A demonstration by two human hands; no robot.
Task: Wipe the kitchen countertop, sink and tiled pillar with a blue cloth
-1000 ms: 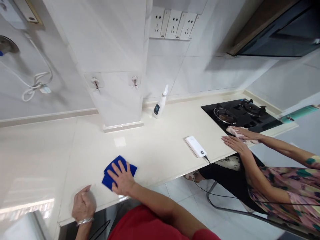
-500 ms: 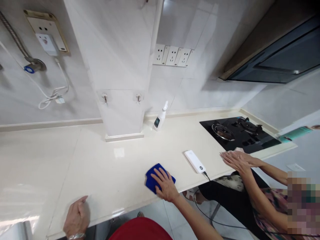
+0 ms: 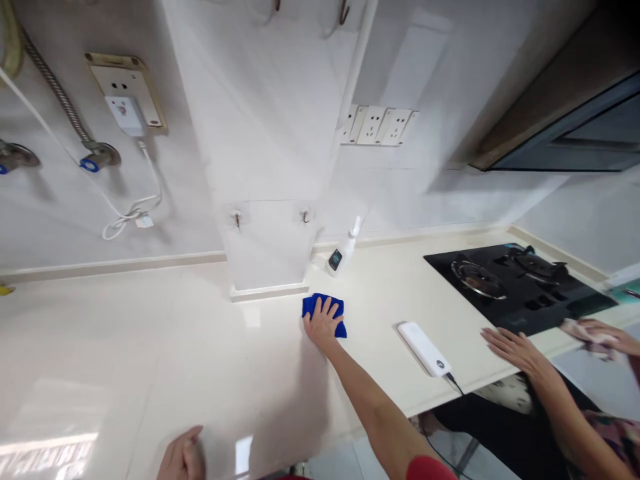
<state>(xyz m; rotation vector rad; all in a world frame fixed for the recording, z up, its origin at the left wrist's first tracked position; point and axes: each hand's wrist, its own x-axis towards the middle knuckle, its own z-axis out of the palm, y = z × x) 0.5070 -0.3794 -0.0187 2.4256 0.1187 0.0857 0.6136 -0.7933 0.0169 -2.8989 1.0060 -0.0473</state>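
Observation:
A folded blue cloth (image 3: 331, 305) lies on the pale countertop (image 3: 210, 347), just in front of the pillar's base. My right hand (image 3: 323, 323) holds it down against the surface, palm on the cloth and fingers spread over it. Close behind stands a white spray bottle (image 3: 344, 255) with a dark label. At the bottom edge of the view my left hand (image 3: 183, 457) rests on the counter, fingers curled together with nothing visible in them; its wrist is out of view.
A white power bank (image 3: 425, 348) with a black cable lies to the right. Beyond it is a black gas hob (image 3: 520, 287). Another person's hand (image 3: 517, 350) lies flat on the counter, and their other hand (image 3: 613, 337) holds a pinkish cloth. The tiled pillar (image 3: 265, 250) juts out.
My right hand has pushed the blue cloth away from the front edge, towards the pillar. The other person's hands have separated, one moving right with a cloth. The view has shifted.

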